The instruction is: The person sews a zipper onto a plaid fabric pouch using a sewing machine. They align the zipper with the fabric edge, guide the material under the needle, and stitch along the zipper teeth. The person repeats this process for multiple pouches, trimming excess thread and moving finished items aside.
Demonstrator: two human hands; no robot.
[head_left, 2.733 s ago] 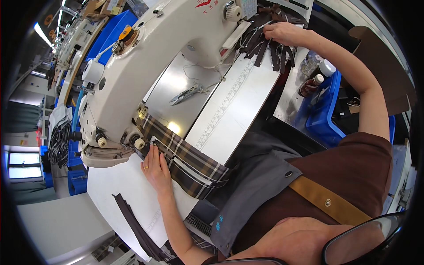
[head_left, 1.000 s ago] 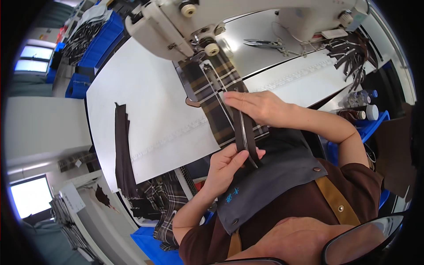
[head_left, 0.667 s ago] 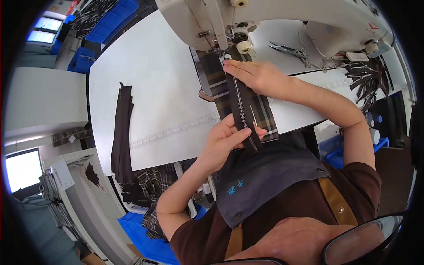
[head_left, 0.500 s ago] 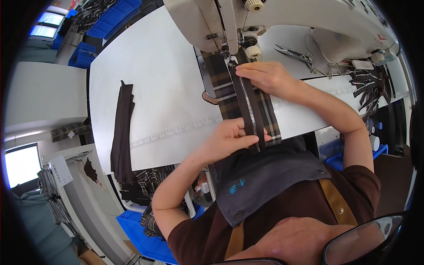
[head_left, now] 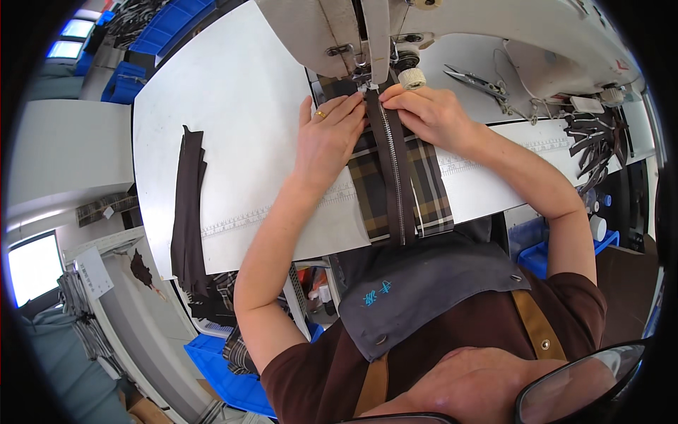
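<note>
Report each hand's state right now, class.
Left hand: open, laid over the plaid fabric.
Right hand: touching the metal-toothed zipper; grip cannot be told.

A pair of metal snips point(head_left: 479, 83) lies on the right of the white table point(head_left: 240, 99). Beyond that side, a white bottle cap point(head_left: 598, 227) shows near the rim of a blue bin point(head_left: 613, 244). At lower left, bunched plaid cloth point(head_left: 239, 353) hangs by a blue crate point(head_left: 229, 381). Farther left are a pile of folded cloth point(head_left: 79, 311), a white paper sheet point(head_left: 95, 273) and a bright window point(head_left: 35, 268); a small blue box point(head_left: 123, 83) sits at upper left.
</note>
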